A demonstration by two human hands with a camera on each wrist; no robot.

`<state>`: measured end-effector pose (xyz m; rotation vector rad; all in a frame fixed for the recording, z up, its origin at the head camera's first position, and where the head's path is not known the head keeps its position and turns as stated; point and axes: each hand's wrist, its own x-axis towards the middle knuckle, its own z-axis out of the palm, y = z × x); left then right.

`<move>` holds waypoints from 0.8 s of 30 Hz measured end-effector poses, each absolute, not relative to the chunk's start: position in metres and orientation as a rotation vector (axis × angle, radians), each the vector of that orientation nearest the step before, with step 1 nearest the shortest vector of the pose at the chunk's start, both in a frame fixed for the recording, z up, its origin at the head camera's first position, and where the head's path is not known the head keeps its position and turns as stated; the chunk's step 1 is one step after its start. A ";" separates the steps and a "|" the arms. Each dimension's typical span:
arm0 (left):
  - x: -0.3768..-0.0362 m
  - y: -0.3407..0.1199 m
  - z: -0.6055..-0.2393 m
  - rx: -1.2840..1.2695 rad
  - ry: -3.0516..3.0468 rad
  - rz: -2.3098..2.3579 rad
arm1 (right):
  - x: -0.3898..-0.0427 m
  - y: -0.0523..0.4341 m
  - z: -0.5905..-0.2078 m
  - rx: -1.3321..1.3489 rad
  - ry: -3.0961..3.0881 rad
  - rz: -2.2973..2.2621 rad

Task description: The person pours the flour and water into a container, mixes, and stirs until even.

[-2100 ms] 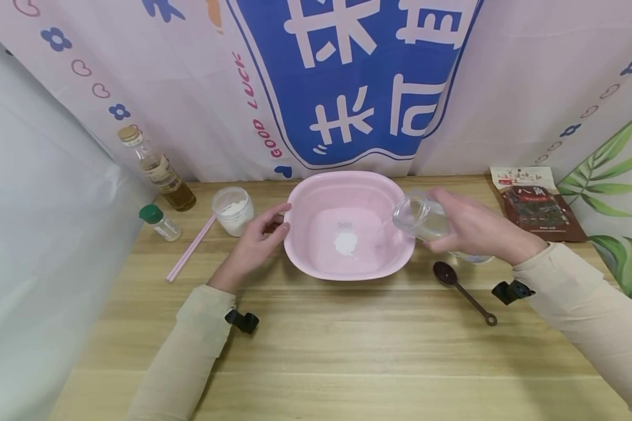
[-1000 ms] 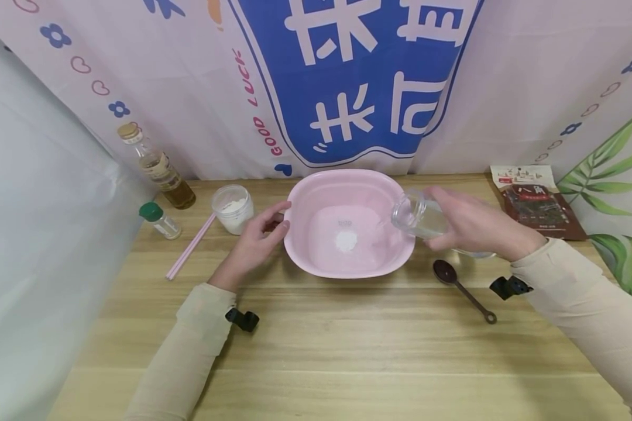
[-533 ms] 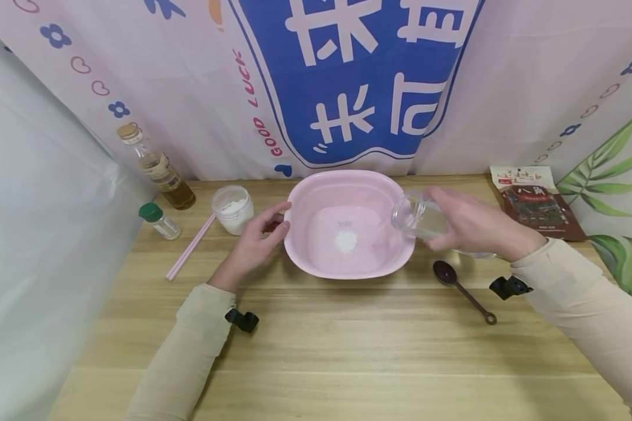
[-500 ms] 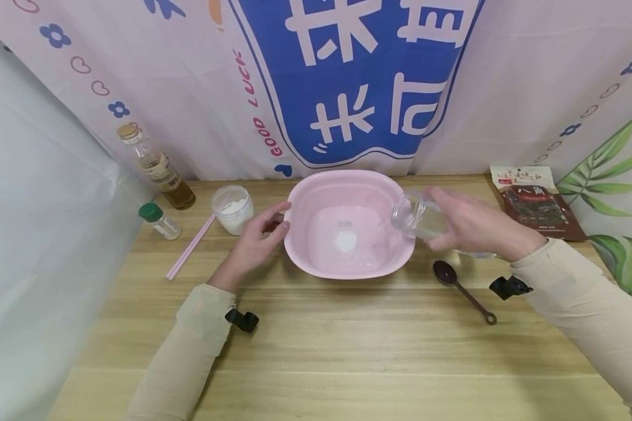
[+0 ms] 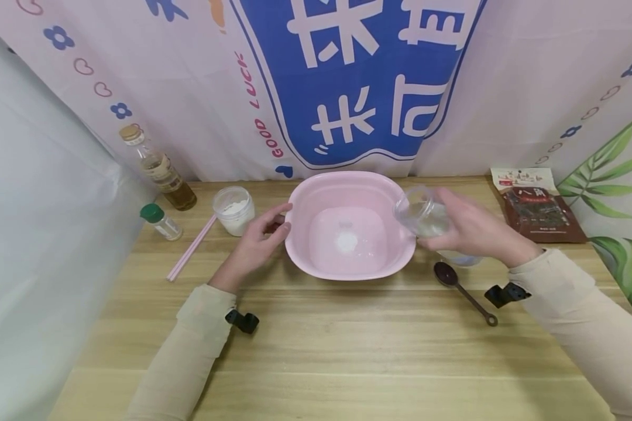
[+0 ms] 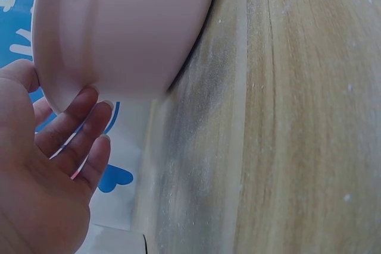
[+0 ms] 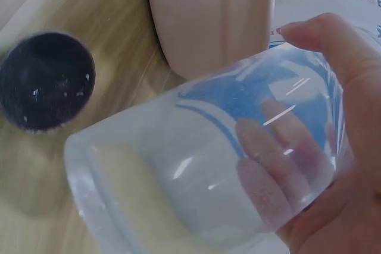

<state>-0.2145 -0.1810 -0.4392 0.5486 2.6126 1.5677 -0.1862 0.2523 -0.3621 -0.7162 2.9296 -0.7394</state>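
A pink plastic basin (image 5: 342, 176) stands at the middle of the wooden table, with a small heap of white powder (image 5: 346, 241) lying in clear liquid on its bottom. My right hand (image 5: 433, 221) grips a clear jar (image 5: 420, 211) over the basin's right rim, tilted with its mouth toward the basin. A little liquid shows in the jar (image 7: 208, 165) in the right wrist view. My left hand (image 5: 281, 219) rests against the basin's left rim. In the left wrist view its fingers (image 6: 83, 111) lie fairly straight against the basin's outer wall (image 6: 131, 34).
At the back left stand an oil bottle (image 5: 158, 169), a small green-capped bottle (image 5: 160, 222) and a tub of white powder (image 5: 234, 209). A pink straw (image 5: 191, 248) lies beside them. A brown spoon (image 5: 460, 289) and a spice packet (image 5: 537, 204) lie at the right. A printed curtain hangs behind.
My right hand has drawn a little back toward me and the jar's mouth has risen slightly. More liquid lies around the powder. The left hand has stayed in place.
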 end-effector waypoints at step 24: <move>-0.214 -0.182 -0.438 0.539 2.612 1.554 | -0.192 0.273 -0.384 -0.100 3.035 -1.601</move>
